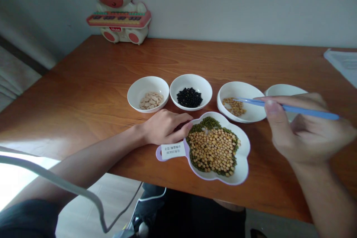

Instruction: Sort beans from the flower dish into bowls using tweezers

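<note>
My right hand (301,130) is closed around a pair of blue tweezers (304,111). Their tips reach into a white bowl (252,113) of soybeans (237,108); whether a bean sits between the tips is too small to tell. With thumb and fingers, my left hand (167,126) grips the rim of a flower-shaped dish (244,148), white with a lilac edge and a labelled handle (173,150). Soybeans (213,147) lie in the dish over green mung beans (209,122). Partly behind my right hand stands another white bowl (284,90), its contents hidden.
To the left, one white bowl (132,95) holds pale flat seeds (151,100) and another white bowl (206,91) holds black beans (189,97). A toy piano animal (119,18) stands by the wall. A grey cable (83,191) crosses the lower left, and paper (344,63) lies far right.
</note>
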`<act>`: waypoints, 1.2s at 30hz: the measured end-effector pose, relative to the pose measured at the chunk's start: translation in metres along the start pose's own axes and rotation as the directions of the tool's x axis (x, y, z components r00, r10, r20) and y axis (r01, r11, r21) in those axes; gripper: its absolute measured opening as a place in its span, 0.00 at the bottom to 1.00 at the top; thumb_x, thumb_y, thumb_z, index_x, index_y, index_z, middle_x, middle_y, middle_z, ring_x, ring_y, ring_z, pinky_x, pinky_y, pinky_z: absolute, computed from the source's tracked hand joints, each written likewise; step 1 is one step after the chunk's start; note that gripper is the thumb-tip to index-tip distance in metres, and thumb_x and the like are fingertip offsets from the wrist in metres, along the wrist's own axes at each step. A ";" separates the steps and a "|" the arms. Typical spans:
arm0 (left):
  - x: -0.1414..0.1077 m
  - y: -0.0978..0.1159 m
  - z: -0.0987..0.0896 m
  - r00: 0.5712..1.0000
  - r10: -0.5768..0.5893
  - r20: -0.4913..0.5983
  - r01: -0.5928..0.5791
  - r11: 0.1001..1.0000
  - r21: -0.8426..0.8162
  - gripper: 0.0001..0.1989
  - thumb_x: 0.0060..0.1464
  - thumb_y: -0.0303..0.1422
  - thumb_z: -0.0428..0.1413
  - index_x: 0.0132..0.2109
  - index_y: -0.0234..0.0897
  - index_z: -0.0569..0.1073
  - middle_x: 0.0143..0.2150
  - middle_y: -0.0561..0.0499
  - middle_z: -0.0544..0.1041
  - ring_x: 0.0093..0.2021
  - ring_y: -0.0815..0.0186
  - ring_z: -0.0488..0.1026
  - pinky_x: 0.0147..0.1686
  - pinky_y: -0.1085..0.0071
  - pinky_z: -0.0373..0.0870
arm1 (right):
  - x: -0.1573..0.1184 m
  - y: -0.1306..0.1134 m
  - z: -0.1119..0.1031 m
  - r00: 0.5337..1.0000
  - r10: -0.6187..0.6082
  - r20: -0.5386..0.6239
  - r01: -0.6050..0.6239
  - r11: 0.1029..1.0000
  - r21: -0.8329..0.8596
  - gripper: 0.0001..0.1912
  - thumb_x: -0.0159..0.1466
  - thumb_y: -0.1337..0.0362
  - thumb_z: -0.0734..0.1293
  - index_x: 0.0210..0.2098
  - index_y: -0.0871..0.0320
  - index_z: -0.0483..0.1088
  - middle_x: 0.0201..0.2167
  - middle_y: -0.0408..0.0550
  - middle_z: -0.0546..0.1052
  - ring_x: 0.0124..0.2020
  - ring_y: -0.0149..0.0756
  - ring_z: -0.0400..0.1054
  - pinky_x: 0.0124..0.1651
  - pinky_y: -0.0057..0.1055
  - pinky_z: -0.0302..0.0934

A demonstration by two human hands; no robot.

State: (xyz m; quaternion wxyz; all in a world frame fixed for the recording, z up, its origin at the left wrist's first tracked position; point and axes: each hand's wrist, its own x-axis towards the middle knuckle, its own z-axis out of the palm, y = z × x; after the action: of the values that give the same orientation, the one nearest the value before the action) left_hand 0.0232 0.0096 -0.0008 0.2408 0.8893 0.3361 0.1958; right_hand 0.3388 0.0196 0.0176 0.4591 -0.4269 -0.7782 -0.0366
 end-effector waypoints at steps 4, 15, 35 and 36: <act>0.000 0.001 -0.001 1.000 -0.003 0.006 0.003 1.000 -0.003 0.18 0.72 0.35 0.45 0.51 0.31 0.77 0.32 0.46 0.83 0.28 0.65 0.80 0.27 0.71 0.72 | 0.004 -0.007 0.004 0.961 -0.211 0.177 0.173 0.963 0.208 0.22 0.62 0.74 0.74 0.50 0.41 0.78 0.38 0.39 0.85 0.35 0.43 0.78 0.41 0.47 0.69; 0.000 0.001 0.000 1.000 -0.007 0.006 0.007 1.000 -0.010 0.18 0.72 0.35 0.45 0.50 0.30 0.77 0.32 0.46 0.82 0.28 0.65 0.80 0.27 0.71 0.72 | 0.004 -0.015 0.017 0.886 -0.344 0.312 0.235 0.911 0.339 0.16 0.63 0.71 0.74 0.47 0.47 0.79 0.36 0.37 0.85 0.33 0.35 0.75 0.42 0.40 0.67; 0.000 0.000 0.000 1.000 -0.009 0.011 0.009 1.000 -0.006 0.19 0.73 0.36 0.45 0.50 0.30 0.77 0.32 0.45 0.83 0.28 0.64 0.80 0.28 0.70 0.72 | 0.000 -0.012 0.018 0.870 -0.343 0.353 0.234 0.919 0.318 0.15 0.64 0.71 0.74 0.47 0.47 0.78 0.38 0.38 0.85 0.36 0.36 0.76 0.45 0.42 0.65; 0.000 0.001 -0.001 1.000 -0.009 0.011 0.009 1.000 -0.003 0.19 0.73 0.36 0.45 0.49 0.30 0.77 0.32 0.45 0.83 0.28 0.64 0.80 0.27 0.70 0.72 | 0.000 -0.012 0.018 0.870 -0.346 0.352 0.236 0.918 0.319 0.15 0.64 0.71 0.74 0.47 0.47 0.78 0.38 0.39 0.85 0.36 0.36 0.76 0.45 0.42 0.65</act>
State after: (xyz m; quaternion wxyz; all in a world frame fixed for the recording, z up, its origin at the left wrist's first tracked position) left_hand 0.0230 0.0092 0.0000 0.2449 0.8884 0.3385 0.1901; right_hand 0.3179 0.0204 0.0114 0.3319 -0.2365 -0.9091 0.0869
